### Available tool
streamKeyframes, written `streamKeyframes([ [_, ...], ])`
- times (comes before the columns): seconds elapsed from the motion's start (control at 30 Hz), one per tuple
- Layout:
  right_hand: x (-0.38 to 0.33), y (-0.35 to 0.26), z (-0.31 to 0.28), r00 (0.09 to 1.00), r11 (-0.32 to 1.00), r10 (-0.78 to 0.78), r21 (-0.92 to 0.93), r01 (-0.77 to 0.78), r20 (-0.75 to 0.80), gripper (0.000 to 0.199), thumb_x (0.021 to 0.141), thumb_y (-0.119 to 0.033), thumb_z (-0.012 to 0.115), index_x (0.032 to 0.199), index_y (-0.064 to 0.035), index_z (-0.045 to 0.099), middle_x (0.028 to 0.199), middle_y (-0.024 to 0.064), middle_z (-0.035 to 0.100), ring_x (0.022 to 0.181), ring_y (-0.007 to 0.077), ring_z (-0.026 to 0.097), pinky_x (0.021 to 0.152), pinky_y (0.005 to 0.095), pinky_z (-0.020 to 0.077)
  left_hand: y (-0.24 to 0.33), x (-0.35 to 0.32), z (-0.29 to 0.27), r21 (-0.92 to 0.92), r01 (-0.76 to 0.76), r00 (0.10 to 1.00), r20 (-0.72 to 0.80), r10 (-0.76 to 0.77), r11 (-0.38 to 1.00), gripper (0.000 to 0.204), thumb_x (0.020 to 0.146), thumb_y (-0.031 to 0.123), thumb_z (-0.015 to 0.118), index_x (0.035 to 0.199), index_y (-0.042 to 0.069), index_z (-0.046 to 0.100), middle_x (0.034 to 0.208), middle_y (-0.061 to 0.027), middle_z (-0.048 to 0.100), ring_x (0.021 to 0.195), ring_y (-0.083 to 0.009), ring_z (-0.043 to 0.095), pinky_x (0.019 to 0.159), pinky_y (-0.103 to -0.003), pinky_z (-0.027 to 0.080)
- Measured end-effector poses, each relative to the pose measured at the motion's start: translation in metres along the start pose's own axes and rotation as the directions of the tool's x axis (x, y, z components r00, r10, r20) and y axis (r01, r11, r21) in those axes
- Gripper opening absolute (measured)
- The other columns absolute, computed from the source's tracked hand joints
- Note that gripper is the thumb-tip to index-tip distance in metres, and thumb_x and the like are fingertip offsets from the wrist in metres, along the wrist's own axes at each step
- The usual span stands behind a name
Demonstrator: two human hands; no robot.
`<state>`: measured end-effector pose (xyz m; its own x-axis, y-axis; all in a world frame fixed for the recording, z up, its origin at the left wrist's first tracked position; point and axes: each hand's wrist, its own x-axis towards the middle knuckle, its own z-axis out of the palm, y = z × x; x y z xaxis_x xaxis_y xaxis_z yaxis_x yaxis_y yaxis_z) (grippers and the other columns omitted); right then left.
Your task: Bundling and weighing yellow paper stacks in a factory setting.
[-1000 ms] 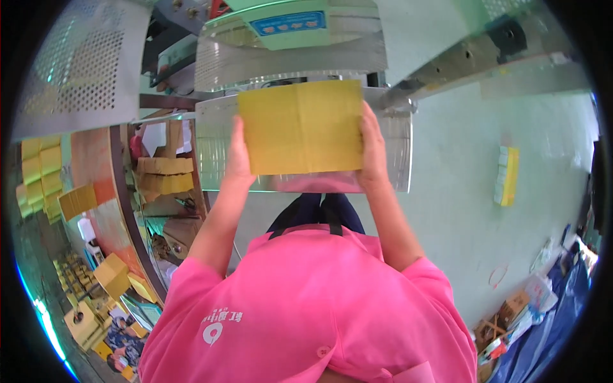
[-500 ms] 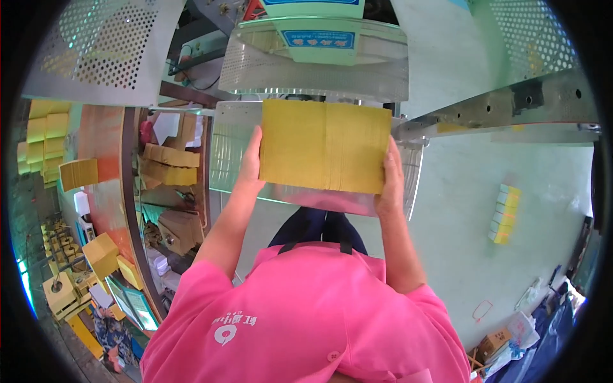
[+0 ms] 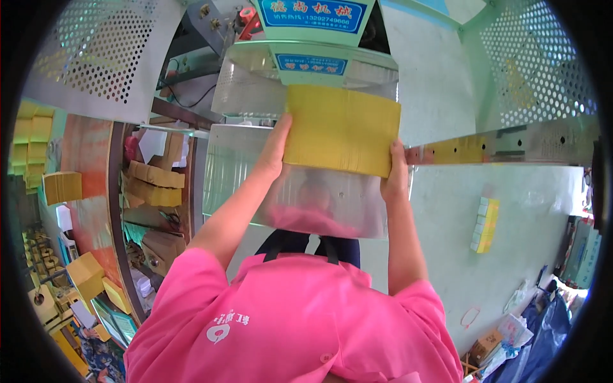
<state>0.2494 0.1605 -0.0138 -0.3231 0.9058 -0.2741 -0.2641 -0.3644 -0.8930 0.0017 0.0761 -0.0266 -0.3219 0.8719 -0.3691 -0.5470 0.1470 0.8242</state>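
Note:
Between my two hands is a rectangular stack of yellow paper (image 3: 341, 131), with a faint line down its middle. My left hand (image 3: 278, 142) is closed against its left end, and my right hand (image 3: 396, 171) grips the right end; the fingers beneath are hidden. Both arms reach forward. The stack is over the far part of a shiny metal tray (image 3: 325, 204), its right side tipped slightly nearer to me. Just beyond it stands a machine with a clear, curved cover (image 3: 246, 83) and a green panel bearing a blue label (image 3: 313, 16).
A metal bar (image 3: 498, 145) juts in from the right, close by my right hand. Perforated guards (image 3: 96, 57) rise at both upper sides. On the left, a bench (image 3: 96, 153) has yellow stacks beside it. A small row of yellow-and-white bundles (image 3: 485, 225) lies on the floor at right.
The paper stack has moved forward and a little to the right in my hands, baring more of the metal tray in front of me. The whole view has shifted slightly.

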Motion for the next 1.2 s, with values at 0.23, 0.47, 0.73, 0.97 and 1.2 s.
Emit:
streamKeyframes([
  [0.23, 0.013, 0.002, 0.008, 0.998, 0.997, -0.052, 0.055, 0.053, -0.026, 0.054, 0.1, -0.035, 0.043, 0.148, -0.0095, 0.035, 0.147, 0.0052, 0.041, 0.134, 0.0202, 0.037, 0.112, 0.0349, 0.0279, 0.009, 0.003, 0.002, 0.018, -0.061, 0.997, 0.057, 0.06, 0.998, 0.059, 0.098, 0.037, 0.052, 0.144, 0.003, 0.037, 0.137, -0.008, 0.049, 0.126, -0.0173, 0.045, 0.105, -0.031, 0.034],
  [0.47, 0.016, 0.001, 0.003, 1.0, 0.998, -0.024, 0.064, 0.023, 0.014, 0.059, 0.098, -0.035, 0.043, 0.149, -0.0079, 0.032, 0.146, 0.007, 0.04, 0.136, 0.0221, 0.036, 0.112, 0.0351, 0.0266, 0.004, -0.005, 0.014, -0.005, -0.073, 0.997, 0.031, 0.073, 0.997, 0.058, 0.097, 0.035, 0.052, 0.143, 0.004, 0.037, 0.135, -0.0077, 0.05, 0.125, -0.0167, 0.045, 0.105, -0.031, 0.034],
  [0.73, 0.015, 0.001, 0.002, 0.992, 0.995, -0.085, 0.059, 0.08, 0.093, 0.059, 0.098, -0.038, 0.045, 0.147, -0.007, 0.035, 0.147, 0.006, 0.04, 0.137, 0.0212, 0.035, 0.113, 0.0361, 0.0255, -0.002, -0.003, 0.011, 0.02, -0.053, 0.999, -0.008, 0.053, 0.998, 0.055, 0.096, 0.034, 0.052, 0.142, 0.004, 0.041, 0.132, -0.007, 0.052, 0.122, -0.0167, 0.047, 0.103, -0.03, 0.036],
  [0.97, 0.015, 0.006, 0.001, 0.994, 0.99, -0.109, 0.093, 0.106, 0.024, 0.057, 0.099, -0.036, 0.045, 0.147, -0.0064, 0.036, 0.145, 0.0071, 0.042, 0.136, 0.0207, 0.036, 0.112, 0.035, 0.0265, -0.012, -0.002, 0.021, 0.047, -0.084, 0.996, -0.007, 0.085, 0.995, 0.053, 0.097, 0.034, 0.052, 0.14, 0.004, 0.043, 0.13, -0.0056, 0.053, 0.121, -0.015, 0.047, 0.103, -0.03, 0.035],
  [1.2, 0.019, 0.007, -0.005, 0.999, 0.976, 0.04, 0.215, -0.04, 0.002, 0.051, 0.099, -0.034, 0.046, 0.141, -0.0052, 0.044, 0.136, 0.0061, 0.049, 0.127, 0.0182, 0.043, 0.107, 0.0331, 0.0319, -0.013, 0.002, 0.032, 0.05, -0.111, 0.994, -0.003, 0.111, 0.993, 0.054, 0.096, 0.037, 0.054, 0.137, 0.003, 0.043, 0.125, -0.0061, 0.055, 0.115, -0.015, 0.05, 0.099, -0.031, 0.037],
])
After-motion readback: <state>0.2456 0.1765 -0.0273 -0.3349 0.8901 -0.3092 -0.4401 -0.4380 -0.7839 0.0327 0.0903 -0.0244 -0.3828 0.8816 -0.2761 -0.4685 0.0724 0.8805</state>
